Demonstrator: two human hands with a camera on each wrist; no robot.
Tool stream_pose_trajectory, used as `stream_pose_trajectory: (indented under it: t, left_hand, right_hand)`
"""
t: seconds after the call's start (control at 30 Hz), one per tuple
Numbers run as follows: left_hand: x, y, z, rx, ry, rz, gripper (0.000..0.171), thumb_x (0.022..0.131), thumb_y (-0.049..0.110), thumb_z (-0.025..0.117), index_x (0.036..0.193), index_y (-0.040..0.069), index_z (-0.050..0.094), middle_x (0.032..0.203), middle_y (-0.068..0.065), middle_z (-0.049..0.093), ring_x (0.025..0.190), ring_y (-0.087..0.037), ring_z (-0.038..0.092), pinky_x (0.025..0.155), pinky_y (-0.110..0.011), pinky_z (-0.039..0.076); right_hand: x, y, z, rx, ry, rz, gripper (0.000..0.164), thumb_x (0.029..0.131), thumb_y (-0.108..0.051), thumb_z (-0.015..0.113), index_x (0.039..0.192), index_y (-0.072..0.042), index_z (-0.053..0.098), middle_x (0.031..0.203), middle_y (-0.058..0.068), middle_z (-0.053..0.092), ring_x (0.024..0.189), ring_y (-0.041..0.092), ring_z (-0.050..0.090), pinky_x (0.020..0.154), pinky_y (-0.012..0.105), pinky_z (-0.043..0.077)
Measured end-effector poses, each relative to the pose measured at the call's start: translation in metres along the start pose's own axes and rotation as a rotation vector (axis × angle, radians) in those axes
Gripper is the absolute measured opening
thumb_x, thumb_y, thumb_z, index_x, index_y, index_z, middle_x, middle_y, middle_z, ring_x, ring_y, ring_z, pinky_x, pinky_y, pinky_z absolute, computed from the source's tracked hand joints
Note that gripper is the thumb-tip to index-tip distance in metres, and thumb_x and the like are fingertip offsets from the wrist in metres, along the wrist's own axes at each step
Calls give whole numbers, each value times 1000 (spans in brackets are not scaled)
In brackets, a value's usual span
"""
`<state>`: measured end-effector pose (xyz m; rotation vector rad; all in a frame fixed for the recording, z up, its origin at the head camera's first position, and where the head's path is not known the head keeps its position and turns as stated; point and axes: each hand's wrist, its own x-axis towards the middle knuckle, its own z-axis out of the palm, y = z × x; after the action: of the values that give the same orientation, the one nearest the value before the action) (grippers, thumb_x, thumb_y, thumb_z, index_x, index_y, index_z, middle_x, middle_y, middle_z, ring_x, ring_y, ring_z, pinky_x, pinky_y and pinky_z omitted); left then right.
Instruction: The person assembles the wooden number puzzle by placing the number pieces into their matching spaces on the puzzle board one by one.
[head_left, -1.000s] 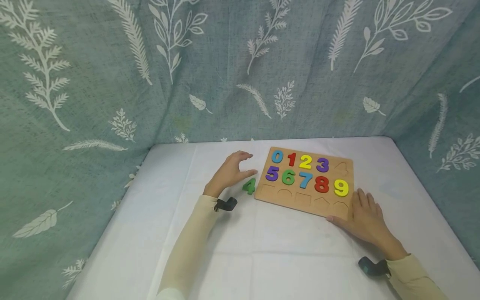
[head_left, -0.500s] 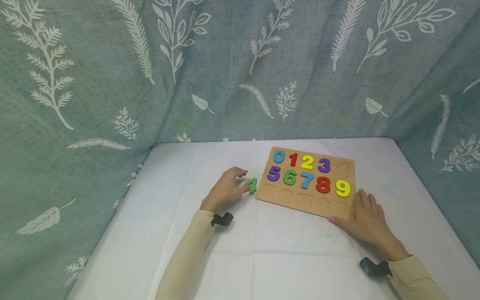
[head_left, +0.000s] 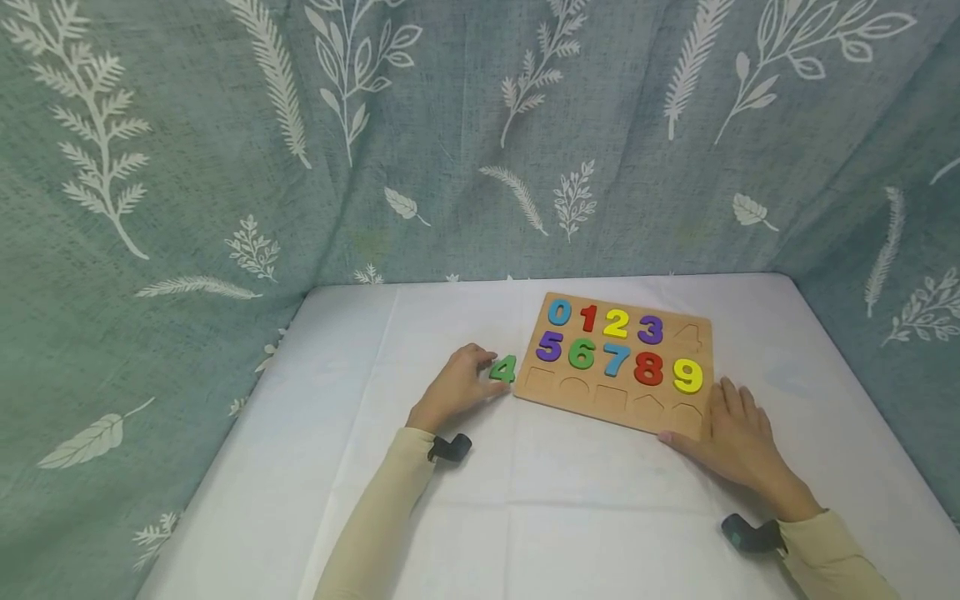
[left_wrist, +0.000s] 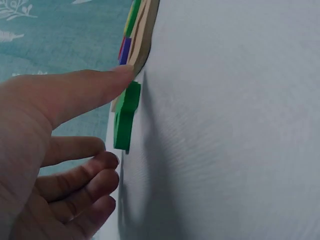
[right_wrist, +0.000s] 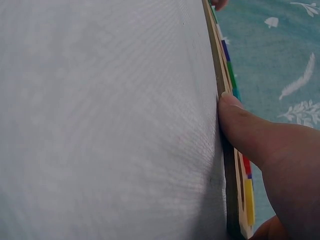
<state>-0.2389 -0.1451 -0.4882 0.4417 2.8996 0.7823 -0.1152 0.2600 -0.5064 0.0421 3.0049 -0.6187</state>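
A green number 4 puzzle piece (head_left: 503,369) lies on the white cloth just left of the wooden number board (head_left: 577,404). Curled around its left side is my left hand (head_left: 457,385), thumb on the near side and fingers on the far side. In the left wrist view, the thumb tip meets the top of the green 4 (left_wrist: 126,117); the other fingers bend below it, their contact hard to tell. My right hand (head_left: 738,437) rests at the board's near right corner, fingers straight along the right edge. Its thumb (right_wrist: 245,122) presses the board's front edge in the right wrist view.
Colored numbers 0 to 3 and 5 to 9 sit in the board, such as the yellow 9 (head_left: 687,376). The 4-shaped recess (head_left: 687,336) is at the top right. A leaf-patterned cloth (head_left: 450,150) hangs behind the table (head_left: 570,517).
My left hand has come down and closer around the green 4, which has turned slightly. The right hand and the board stay where they were.
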Motion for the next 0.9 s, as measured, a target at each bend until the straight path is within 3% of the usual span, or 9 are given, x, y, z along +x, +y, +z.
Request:
stream_pose_trajectory:
  t: [0.4, 0.9]
  left_hand:
    - [0, 3, 6, 61, -3, -10, 67, 85, 42, 85, 137, 4, 65, 119, -6, 61, 110, -20, 60, 102, -38, 54]
    - [2, 3, 7, 70, 15, 15, 59, 85, 40, 83, 130, 3, 69, 117, -6, 63, 107, -20, 60, 100, -38, 55]
  right_hand:
    - [0, 0, 0, -8, -14, 20, 132, 83, -73, 68, 154, 22, 12, 159, 46, 11, 145, 68, 11, 116, 80, 14]
    - [0, 1, -1, 16, -26, 25, 132, 83, -72, 68, 155, 21, 9, 160, 46, 8, 146, 67, 8, 117, 80, 11]
